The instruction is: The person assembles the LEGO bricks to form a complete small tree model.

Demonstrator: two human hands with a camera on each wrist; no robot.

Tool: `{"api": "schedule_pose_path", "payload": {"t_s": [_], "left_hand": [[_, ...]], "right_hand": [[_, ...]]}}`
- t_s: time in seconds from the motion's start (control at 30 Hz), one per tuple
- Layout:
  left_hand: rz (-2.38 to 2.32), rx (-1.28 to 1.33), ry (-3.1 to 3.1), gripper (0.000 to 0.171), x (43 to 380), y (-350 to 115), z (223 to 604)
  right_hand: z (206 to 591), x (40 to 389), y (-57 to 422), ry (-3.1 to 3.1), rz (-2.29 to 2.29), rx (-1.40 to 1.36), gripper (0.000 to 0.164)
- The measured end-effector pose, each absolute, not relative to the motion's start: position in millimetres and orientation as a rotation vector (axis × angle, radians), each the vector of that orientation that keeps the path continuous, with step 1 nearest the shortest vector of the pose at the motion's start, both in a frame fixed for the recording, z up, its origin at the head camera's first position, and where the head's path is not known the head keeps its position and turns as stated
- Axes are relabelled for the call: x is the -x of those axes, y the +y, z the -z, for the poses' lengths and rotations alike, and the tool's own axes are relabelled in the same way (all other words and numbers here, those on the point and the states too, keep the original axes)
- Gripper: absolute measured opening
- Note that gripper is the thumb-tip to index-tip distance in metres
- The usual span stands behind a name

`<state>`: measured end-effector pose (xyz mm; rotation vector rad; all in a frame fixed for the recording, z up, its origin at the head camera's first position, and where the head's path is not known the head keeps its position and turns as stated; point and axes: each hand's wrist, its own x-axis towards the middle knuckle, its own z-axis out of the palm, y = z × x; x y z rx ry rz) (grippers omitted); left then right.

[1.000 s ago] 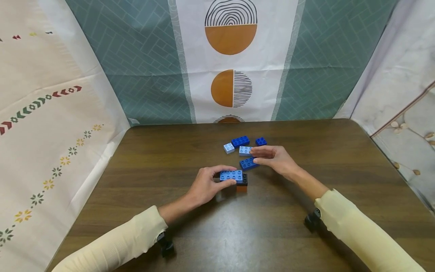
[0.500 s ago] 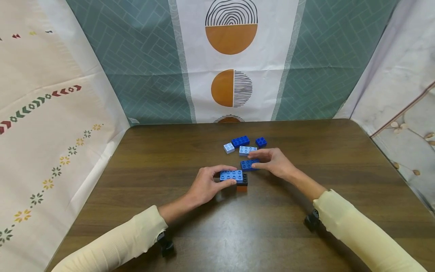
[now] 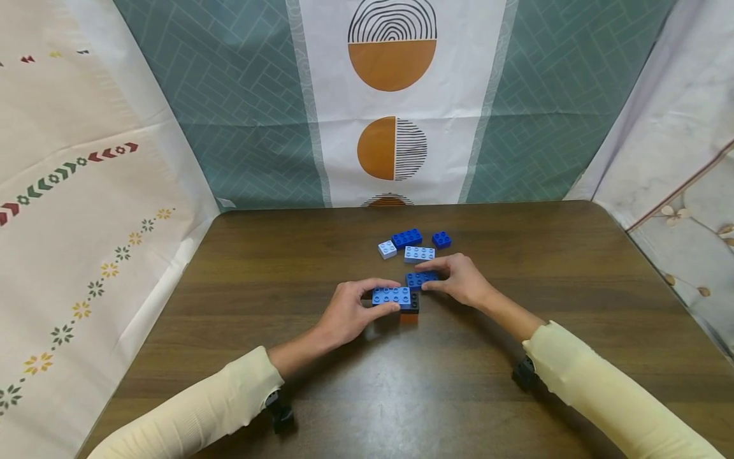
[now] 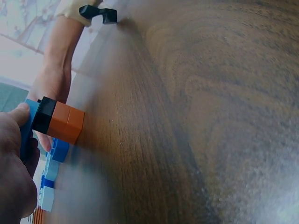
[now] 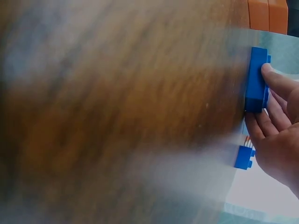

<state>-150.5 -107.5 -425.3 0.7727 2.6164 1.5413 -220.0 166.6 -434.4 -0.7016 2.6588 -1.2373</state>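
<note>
My left hand (image 3: 346,312) grips a medium-blue toy building brick (image 3: 391,296) between thumb and fingers. That brick sits on a black brick (image 4: 44,115), which tops two orange bricks (image 4: 65,122) standing on the table. Just behind this stack lies a darker blue eight-stud brick (image 3: 421,279), flat on the table. Its sides are pinched by my right hand (image 3: 463,280), the thumb in front and the fingers behind. In the right wrist view, the thumb lies against the studded edge of the blue brick (image 5: 256,81).
Behind the right hand are a pale blue long brick (image 3: 420,254), a small pale brick (image 3: 387,249), a dark blue long brick (image 3: 407,238) and a small dark blue brick (image 3: 441,240). Patterned cloths hang around the wooden table (image 3: 275,255).
My right hand has come left and nearer, closing on the darker blue brick. That brick has turned a little straighter and slid slightly toward me. The left hand holds still.
</note>
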Motion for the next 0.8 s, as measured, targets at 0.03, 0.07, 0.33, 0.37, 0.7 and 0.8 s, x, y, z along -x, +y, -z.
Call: {"api": "schedule_pose_path", "payload": {"t_s": [0.03, 0.07, 0.33, 0.37, 0.7, 0.8], "left_hand": [[-1.537, -0.770, 2.620, 0.032, 150.5, -107.5, 425.2], [-1.532, -0.768, 2.624, 0.032, 150.5, -107.6, 425.3], [-1.518, -0.761, 2.633, 0.034, 150.3, -108.2, 425.3], [-1.518, -0.760, 2.632, 0.034, 150.2, -108.1, 425.2], [-1.513, -0.757, 2.638, 0.034, 150.4, -107.2, 424.6], [-1.513, -0.758, 2.639, 0.033, 150.3, -107.1, 424.3]], "right_hand": [[434.2, 219.9, 166.6, 2.668, 1.231, 0.701, 0.040], [434.0, 219.8, 166.7, 2.677, 1.226, 0.702, 0.040], [428.9, 216.7, 173.8, 2.687, 1.276, 0.642, 0.036], [428.2, 216.0, 175.2, 2.686, 1.283, 0.640, 0.036], [416.7, 205.6, 182.8, 2.664, 1.383, 0.670, 0.035], [409.7, 200.1, 182.9, 2.651, 1.408, 0.672, 0.035]]}}
